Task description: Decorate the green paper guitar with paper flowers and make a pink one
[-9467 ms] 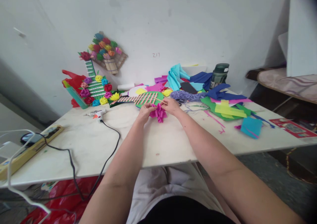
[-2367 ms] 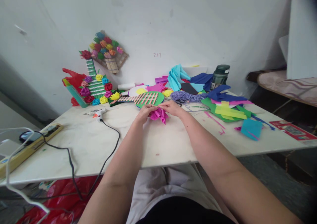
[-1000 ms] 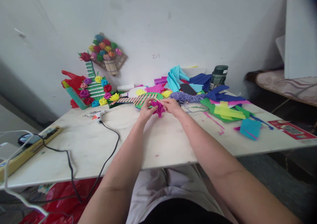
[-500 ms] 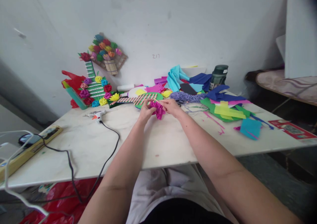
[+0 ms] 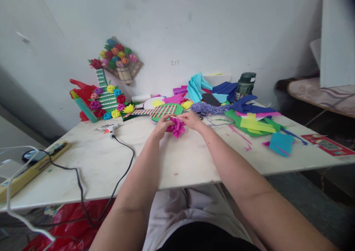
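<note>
A bright magenta crepe-paper flower point(image 5: 178, 129) is held just above the table, between my hands. My left hand point(image 5: 162, 126) is closed on its left side, thumb and fingers at the petals. My right hand point(image 5: 192, 120) pinches one end of a thin pale-yellow stick point(image 5: 174, 117), which spans the gap to my left fingertips above the flower. Right behind the hands lies a green guitar-shaped piece point(image 5: 169, 110) covered with crossed pinkish strips. The tips of my right fingers are partly hidden.
A glue gun point(image 5: 112, 130) with a black cord lies at left, near a yellow power strip point(image 5: 59, 151). Purple yarn point(image 5: 209, 108), crepe-paper scraps point(image 5: 256, 125) and a dark bottle point(image 5: 245, 86) are at right. A flower-trimmed green guitar point(image 5: 108, 99) leans on the wall.
The magenta flower has tipped and dropped slightly, so more of its petals face me. The thin stick now lies nearly level between the fingertips. Both hands have barely shifted.
</note>
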A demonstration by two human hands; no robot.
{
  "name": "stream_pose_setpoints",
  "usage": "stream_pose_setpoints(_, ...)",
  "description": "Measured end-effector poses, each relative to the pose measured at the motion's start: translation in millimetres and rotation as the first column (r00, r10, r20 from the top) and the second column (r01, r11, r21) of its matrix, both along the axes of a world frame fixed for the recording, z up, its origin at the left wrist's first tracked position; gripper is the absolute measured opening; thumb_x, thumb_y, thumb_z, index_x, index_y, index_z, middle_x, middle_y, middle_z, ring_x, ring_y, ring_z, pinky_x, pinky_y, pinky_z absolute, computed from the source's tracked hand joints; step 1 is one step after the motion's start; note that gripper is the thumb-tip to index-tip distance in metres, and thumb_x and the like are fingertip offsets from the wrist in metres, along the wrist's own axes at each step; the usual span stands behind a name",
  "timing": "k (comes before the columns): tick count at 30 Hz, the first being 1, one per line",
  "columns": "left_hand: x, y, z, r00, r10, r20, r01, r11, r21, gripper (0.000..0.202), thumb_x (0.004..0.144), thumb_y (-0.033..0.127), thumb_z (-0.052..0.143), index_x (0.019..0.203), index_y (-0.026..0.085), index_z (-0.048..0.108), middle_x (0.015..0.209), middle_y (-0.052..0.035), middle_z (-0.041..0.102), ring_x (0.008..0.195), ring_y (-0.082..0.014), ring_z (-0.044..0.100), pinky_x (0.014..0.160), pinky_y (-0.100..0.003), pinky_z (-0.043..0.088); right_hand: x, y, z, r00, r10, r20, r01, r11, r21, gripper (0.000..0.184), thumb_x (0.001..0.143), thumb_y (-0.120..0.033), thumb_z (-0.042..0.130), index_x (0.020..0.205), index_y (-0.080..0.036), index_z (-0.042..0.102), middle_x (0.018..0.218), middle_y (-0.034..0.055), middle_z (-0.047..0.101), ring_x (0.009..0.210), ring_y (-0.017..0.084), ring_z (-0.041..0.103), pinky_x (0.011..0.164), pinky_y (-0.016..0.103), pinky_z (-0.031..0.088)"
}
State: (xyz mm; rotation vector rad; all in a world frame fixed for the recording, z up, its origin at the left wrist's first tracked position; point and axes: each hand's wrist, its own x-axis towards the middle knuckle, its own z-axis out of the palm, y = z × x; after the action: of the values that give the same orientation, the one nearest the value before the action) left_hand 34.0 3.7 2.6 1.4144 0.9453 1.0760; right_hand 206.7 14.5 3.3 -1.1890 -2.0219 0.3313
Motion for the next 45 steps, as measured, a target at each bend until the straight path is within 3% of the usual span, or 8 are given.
stream_pose_setpoints(10,-3,1,-0.7,0.999,-0.035,0.030,0.038,0.995,-0.096,0.033,0.054,0.017,0.061,0.086,0.017,0.057,0.060,0.0034,0.056,0.048,-0.0092,0.052,0.047,-0.020,0.041,1,-9,4.1,0.971,-0.116,0.210,0.104,0.992,0.068,0.030,0.087,-0.036,0.049,0.106,-0.026,0.069,0.097,0.0032,0.072,0.086,0.017,0.065,0.071,0.025,0.045)
stream_pose_setpoints(28,-5,7,-5.1,0.997,-0.059,0.043,0.063,0.992,-0.107,0.022,0.051,0.012,0.059,0.073,0.012,0.059,0.061,-0.0014,0.059,0.053,-0.0101,0.054,0.052,-0.021,0.040,0,-17,9.0,0.886,-0.164,0.433,0.105,0.982,0.158,0.034,0.089,-0.039,0.044,0.111,-0.027,0.066,0.101,0.0081,0.071,0.092,0.021,0.065,0.077,0.030,0.046)
stream_pose_setpoints(35,-6,5,-3.8,0.996,-0.068,0.064,0.074,0.992,-0.099,0.015,0.052,0.012,0.059,0.067,0.012,0.058,0.059,-0.0007,0.058,0.052,-0.0093,0.053,0.052,-0.020,0.039,-1,-22,13.6,0.878,-0.163,0.450,0.100,0.982,0.161,0.035,0.090,-0.038,0.042,0.115,-0.028,0.064,0.105,0.0088,0.070,0.094,0.023,0.065,0.079,0.032,0.046)
stream_pose_setpoints(45,-5,5,-3.3,0.989,-0.072,0.129,0.086,0.991,-0.104,0.017,0.050,0.011,0.058,0.067,0.012,0.058,0.059,-0.0002,0.058,0.051,-0.0095,0.052,0.050,-0.021,0.038,0,-19,12.1,0.898,-0.103,0.429,0.029,0.984,0.175,0.031,0.089,-0.028,0.045,0.112,-0.027,0.066,0.105,0.0054,0.070,0.096,0.018,0.063,0.079,0.026,0.045)
